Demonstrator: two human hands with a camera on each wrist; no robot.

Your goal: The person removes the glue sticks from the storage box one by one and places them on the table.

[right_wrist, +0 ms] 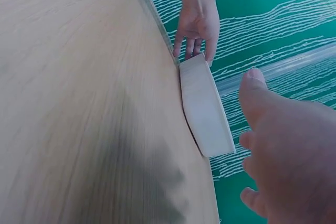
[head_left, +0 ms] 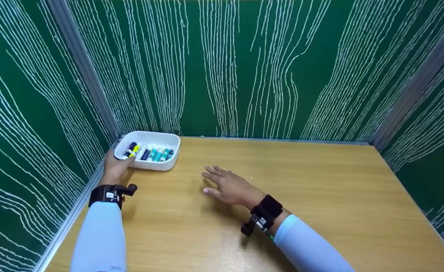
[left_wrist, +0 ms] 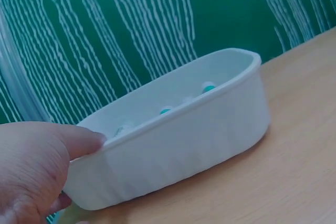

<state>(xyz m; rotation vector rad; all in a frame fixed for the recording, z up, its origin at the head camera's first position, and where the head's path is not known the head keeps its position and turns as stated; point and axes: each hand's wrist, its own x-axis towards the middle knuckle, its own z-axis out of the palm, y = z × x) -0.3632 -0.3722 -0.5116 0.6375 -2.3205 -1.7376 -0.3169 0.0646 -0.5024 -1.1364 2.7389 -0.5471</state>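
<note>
A white plastic basket (head_left: 154, 166) stands in the table's far left corner. Inside lie several small cylinders, among them teal-and-white ones (head_left: 158, 155), dark blue ones (head_left: 145, 154) and a yellow one (head_left: 134, 150). My left hand (head_left: 116, 168) grips the basket's left end; in the left wrist view the thumb (left_wrist: 86, 141) lies over the rim, with the other fingers low at the outer side, partly hidden. To the right of the basket, my right hand (head_left: 229, 187) hovers over the wooden table with fingers extended, holding nothing.
Green panels (head_left: 222, 75) with white wavy lines wall the table (head_left: 301, 170) at the back and both sides. Grey metal posts (head_left: 90, 68) stand at the back corners. Tiny pale specks (head_left: 251, 177) lie beyond the right hand.
</note>
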